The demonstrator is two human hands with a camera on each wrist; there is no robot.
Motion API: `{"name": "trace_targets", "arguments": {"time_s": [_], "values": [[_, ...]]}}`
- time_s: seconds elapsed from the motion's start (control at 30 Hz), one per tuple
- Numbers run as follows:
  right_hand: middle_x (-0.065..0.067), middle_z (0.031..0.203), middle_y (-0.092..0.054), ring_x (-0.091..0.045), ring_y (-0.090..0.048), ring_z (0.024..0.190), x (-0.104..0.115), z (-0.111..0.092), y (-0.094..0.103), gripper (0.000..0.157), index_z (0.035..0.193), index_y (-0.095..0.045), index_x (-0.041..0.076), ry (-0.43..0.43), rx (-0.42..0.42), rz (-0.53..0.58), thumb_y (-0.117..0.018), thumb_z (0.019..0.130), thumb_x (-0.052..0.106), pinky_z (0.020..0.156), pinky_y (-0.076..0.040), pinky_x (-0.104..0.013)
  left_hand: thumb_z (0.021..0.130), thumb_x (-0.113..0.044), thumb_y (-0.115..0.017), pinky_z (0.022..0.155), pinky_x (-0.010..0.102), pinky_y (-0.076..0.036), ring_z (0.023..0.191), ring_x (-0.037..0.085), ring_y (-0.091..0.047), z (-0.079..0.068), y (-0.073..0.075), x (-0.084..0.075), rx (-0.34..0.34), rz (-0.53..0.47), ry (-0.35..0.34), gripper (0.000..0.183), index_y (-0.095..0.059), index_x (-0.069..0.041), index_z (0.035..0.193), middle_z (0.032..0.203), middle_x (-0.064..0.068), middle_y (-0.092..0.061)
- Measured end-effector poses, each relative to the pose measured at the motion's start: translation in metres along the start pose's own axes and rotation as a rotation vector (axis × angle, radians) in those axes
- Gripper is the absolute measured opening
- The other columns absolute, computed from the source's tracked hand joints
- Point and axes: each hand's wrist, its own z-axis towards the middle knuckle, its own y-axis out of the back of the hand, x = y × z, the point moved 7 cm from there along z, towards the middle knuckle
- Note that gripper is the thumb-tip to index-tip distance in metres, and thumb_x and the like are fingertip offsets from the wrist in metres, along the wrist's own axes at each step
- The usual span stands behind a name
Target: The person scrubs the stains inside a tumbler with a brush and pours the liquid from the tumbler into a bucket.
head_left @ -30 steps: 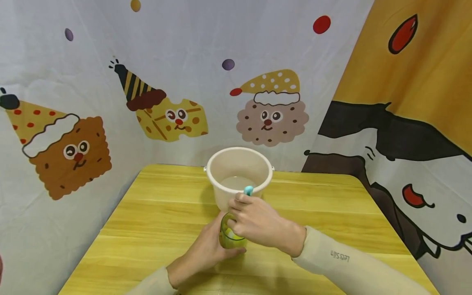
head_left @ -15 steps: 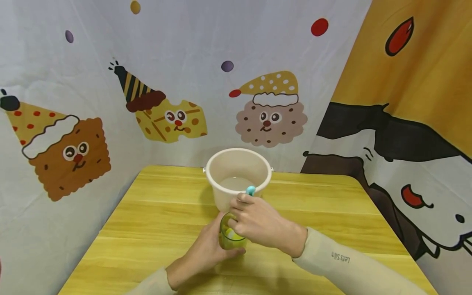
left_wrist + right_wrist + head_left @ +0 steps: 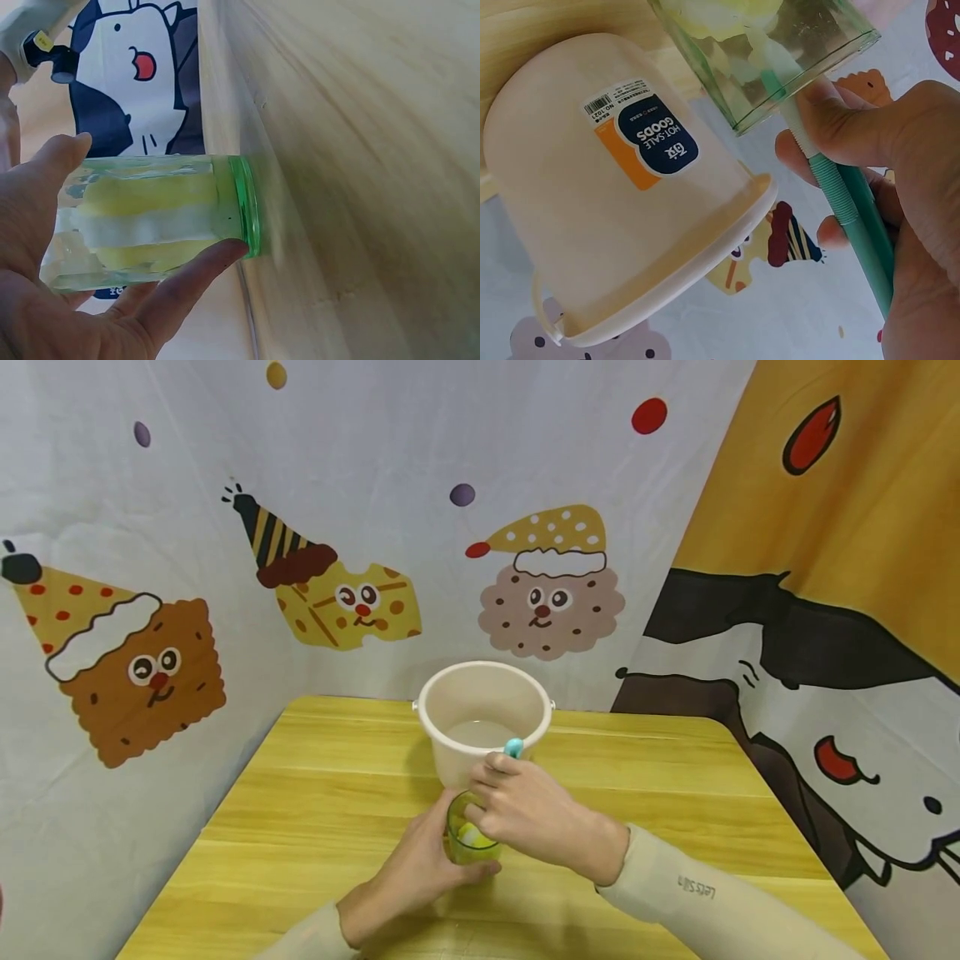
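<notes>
A clear green-tinted glass [image 3: 477, 853] stands upright on the wooden table in front of the bucket. My left hand [image 3: 416, 860] grips it from the left side, thumb and fingers round its wall. Inside, through the wall in the left wrist view, shows the yellow-and-white sponge head [image 3: 142, 225] of a cup brush. My right hand [image 3: 536, 818] holds that brush by its teal handle [image 3: 855, 206] just above the glass's mouth, thumb and fingers closed round it. In the head view, the right hand covers part of the mouth, and only the handle's tip shows above the fingers.
A cream bucket [image 3: 452, 764] stands directly behind the glass, with some clear liquid at its bottom. The wooden table [image 3: 300, 810] extends to both sides. Behind it hangs a cloth backdrop [image 3: 360, 460] printed with cartoon figures.
The brush handle's tip and my right hand have shifted slightly to the right, and the sponge has turned or shifted a little in the glass. My left hand keeps its hold on the glass.
</notes>
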Motion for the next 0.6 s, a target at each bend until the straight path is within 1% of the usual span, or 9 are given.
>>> {"name": "trace_targets", "arguments": {"time_s": [0.23, 0.4, 0.5, 0.6], "values": [[0.009, 0.108, -0.089, -0.013, -0.068, 0.108, -0.0038, -0.0032, 0.0015, 0.021, 0.092, -0.081, 0.029, 0.0, -0.004, 0.025, -0.101, 0.085, 0.033, 0.11, -0.052, -0.032, 0.091, -0.045, -0.103, 0.101, 0.028, -0.066, 0.129, 0.027, -0.079, -0.0007, 0.0014, -0.0019, 0.013, 0.004, -0.004, 0.096, -0.048, -0.026, 0.168, 0.152, 0.003, -0.074], [0.008, 0.106, -0.088, -0.014, -0.067, 0.108, -0.0052, -0.0036, 0.0043, 0.022, 0.093, -0.081, 0.031, 0.012, -0.024, 0.028, -0.1, 0.084, 0.033, 0.11, -0.051, -0.033, 0.09, -0.045, -0.103, 0.101, 0.029, -0.066, 0.129, 0.025, -0.078, -0.0014, 0.0025, -0.0023, 0.01, 0.017, 0.008, 0.094, -0.05, -0.026, 0.166, 0.152, 0.002, -0.074], [0.008, 0.101, -0.086, -0.014, -0.066, 0.106, -0.0059, -0.0033, 0.006, 0.02, 0.092, -0.08, 0.031, 0.012, -0.026, 0.018, -0.099, 0.085, 0.034, 0.109, -0.05, -0.033, 0.092, -0.045, -0.103, 0.1, 0.027, -0.066, 0.129, 0.025, -0.078, -0.0009, 0.0021, -0.0032, 0.017, 0.013, -0.003, 0.094, -0.049, -0.025, 0.167, 0.153, 0.002, -0.073], [0.008, 0.1, -0.086, -0.014, -0.066, 0.105, -0.0065, -0.0028, 0.0066, 0.019, 0.092, -0.08, 0.031, 0.012, -0.022, 0.013, -0.098, 0.086, 0.034, 0.108, -0.05, -0.032, 0.093, -0.043, -0.102, 0.1, 0.026, -0.066, 0.128, 0.026, -0.079, -0.0006, 0.0015, -0.0036, 0.025, 0.004, -0.014, 0.095, -0.048, -0.023, 0.168, 0.153, 0.004, -0.072]]}}
